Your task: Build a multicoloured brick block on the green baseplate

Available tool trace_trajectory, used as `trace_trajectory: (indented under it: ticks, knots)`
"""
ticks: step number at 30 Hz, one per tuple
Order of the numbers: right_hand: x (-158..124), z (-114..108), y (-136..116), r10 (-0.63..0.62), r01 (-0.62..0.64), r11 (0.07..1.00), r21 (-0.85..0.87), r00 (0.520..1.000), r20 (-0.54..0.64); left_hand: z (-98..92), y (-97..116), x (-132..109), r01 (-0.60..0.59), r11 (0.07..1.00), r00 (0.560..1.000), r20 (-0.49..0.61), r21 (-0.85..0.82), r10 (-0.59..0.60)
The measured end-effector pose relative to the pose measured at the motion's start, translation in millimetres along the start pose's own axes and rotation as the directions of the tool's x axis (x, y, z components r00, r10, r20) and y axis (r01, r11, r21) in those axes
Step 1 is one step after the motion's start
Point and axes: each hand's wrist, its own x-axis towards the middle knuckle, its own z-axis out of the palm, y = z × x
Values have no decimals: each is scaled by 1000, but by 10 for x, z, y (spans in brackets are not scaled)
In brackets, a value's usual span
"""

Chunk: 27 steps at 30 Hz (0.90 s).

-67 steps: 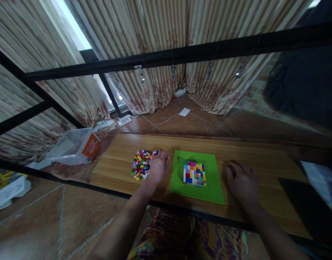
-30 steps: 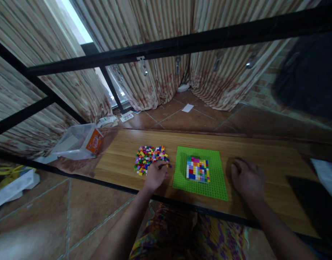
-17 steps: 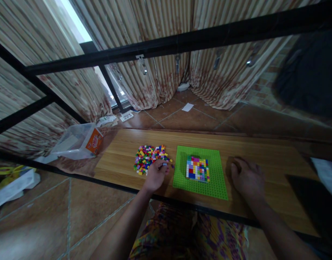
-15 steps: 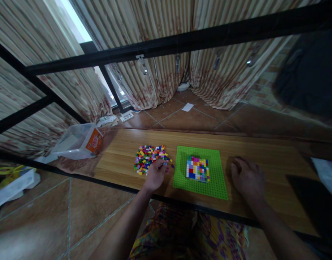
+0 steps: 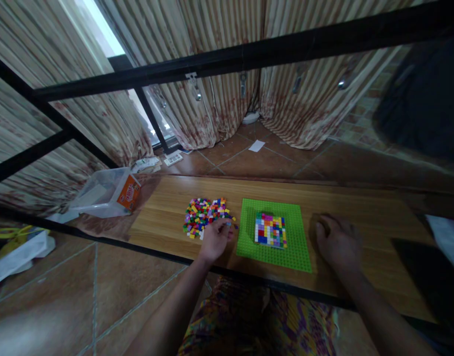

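Note:
Between the thumb and fingertips of my left hand (image 5: 215, 240) is a small light blue toy brick (image 5: 228, 224). That hand hovers at the near right edge of a pile of loose, many-coloured toy bricks (image 5: 202, 213). Right of it lies a green studded baseplate (image 5: 299, 247). A squarish mosaic of coloured bricks (image 5: 270, 231) sits on the baseplate near its middle. My right hand (image 5: 339, 242) rests on the table beyond the baseplate's right edge, fingers loosely bent and thumb apart, holding nothing that shows.
The wooden table (image 5: 375, 212) has a dark front edge. A clear plastic box (image 5: 104, 193) with an orange label stands at its left. A black frame bar (image 5: 219, 63) crosses in front of the striped curtains (image 5: 227, 29). Papers lie at the far right.
My left hand has shifted slightly right, toward the baseplate, with the light blue brick in its fingers. My right hand has stayed where it was.

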Motion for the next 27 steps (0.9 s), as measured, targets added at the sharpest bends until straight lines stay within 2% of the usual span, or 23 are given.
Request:
trace_trajectory:
  ticks: [4,9,16,20,27]
  knots:
    - [2,7,3,12,-12,1000,5,1000,4,-13,5,36,23,995,1000,-13,96,-22]
    - [4,-5,-11,11,-11,1000,5,1000,3,-10,17,79,71,991,997,-48,117,-65]
    - [6,-39,-46,11,-11,1000,16,1000,1,26,39,72,76,997,993,-92,20,-74]
    - [8,-60,-64,11,-11,1000,17,1000,-7,-9,22,75,56,997,996,-66,-45,-59]
    - [8,-75,-83,19,-19,1000,14,1000,1,-11,25,81,68,997,995,-76,-43,-71]
